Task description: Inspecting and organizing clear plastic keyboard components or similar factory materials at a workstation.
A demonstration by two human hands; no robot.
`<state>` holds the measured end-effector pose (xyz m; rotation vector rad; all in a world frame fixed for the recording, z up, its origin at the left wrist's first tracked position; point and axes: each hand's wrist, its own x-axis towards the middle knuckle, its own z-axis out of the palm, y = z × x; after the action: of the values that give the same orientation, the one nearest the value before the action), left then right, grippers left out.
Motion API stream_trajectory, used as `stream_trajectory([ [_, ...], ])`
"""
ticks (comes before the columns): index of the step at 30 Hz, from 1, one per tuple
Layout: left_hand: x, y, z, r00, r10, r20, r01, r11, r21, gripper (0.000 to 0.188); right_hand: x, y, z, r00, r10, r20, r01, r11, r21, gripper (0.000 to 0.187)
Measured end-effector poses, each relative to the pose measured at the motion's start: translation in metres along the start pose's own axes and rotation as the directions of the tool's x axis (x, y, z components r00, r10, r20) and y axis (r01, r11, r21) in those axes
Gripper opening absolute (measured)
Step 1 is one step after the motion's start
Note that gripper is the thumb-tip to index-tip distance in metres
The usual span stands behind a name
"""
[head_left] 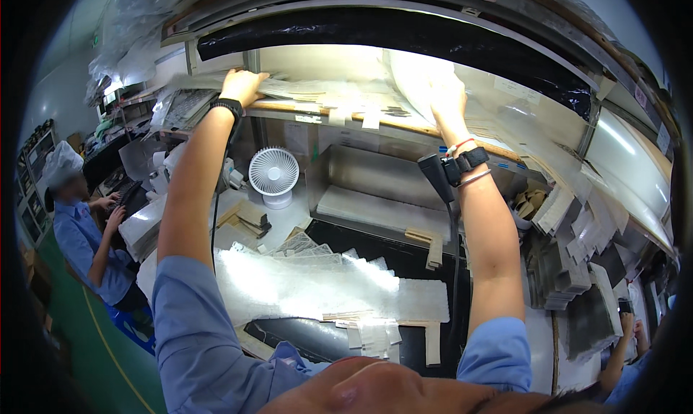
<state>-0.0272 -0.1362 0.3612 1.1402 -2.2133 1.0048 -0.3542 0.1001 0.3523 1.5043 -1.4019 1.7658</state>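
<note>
Both my arms reach up to a lit shelf with a wooden front edge (pixel 289 111). My left hand (pixel 244 87) is closed at the left end of a pile of thin sheets (pixel 310 93); what its fingers pinch is hidden. At the right, my right hand (pixel 449 100) is closed on the edge of a thin pale sheet (pixel 408 78), which curves upward under the light. Glare washes out its fingertips and part of the sheet. Below, overlapping translucent sheets (pixel 325 284) lie fanned across a black work surface (pixel 310 334).
A white desk fan (pixel 273 174) stands below the shelf, beside an open metal box (pixel 375 186). L-shaped strips (pixel 432 338) lie near the fanned sheets. Stacked grey blocks (pixel 559 277) crowd the right. A co-worker (pixel 94 230) sits at far left; another person's hand (pixel 629 324) shows at far right.
</note>
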Motion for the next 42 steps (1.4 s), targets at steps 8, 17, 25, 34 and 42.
stream_trajectory([
  [8,0.018,0.006,-0.021,0.973,0.04,-0.227,-0.007,0.989,0.145,0.013,-0.001,0.006,0.007,0.982,-0.186,-0.034,0.186,0.982,0.01,0.024],
  [17,-0.12,-0.004,-0.104,0.961,0.029,-0.274,0.095,0.899,0.428,0.025,-0.015,-0.01,0.027,0.905,-0.222,0.363,0.355,0.864,-0.358,0.034],
  [25,-0.255,0.044,-0.161,0.995,-0.081,0.05,0.081,0.997,0.002,0.033,-0.052,-0.02,0.003,0.766,-0.425,0.482,0.529,0.843,-0.096,0.053],
  [34,-0.289,0.036,-0.215,0.966,-0.253,0.045,0.252,0.968,0.015,0.036,-0.073,-0.058,-0.039,0.694,-0.48,0.537,0.637,0.757,-0.147,0.108],
  [42,-0.301,-0.015,-0.216,0.992,-0.125,0.02,0.126,0.974,-0.19,0.037,-0.033,0.006,0.026,0.784,-0.352,0.511,0.56,0.755,-0.34,0.025],
])
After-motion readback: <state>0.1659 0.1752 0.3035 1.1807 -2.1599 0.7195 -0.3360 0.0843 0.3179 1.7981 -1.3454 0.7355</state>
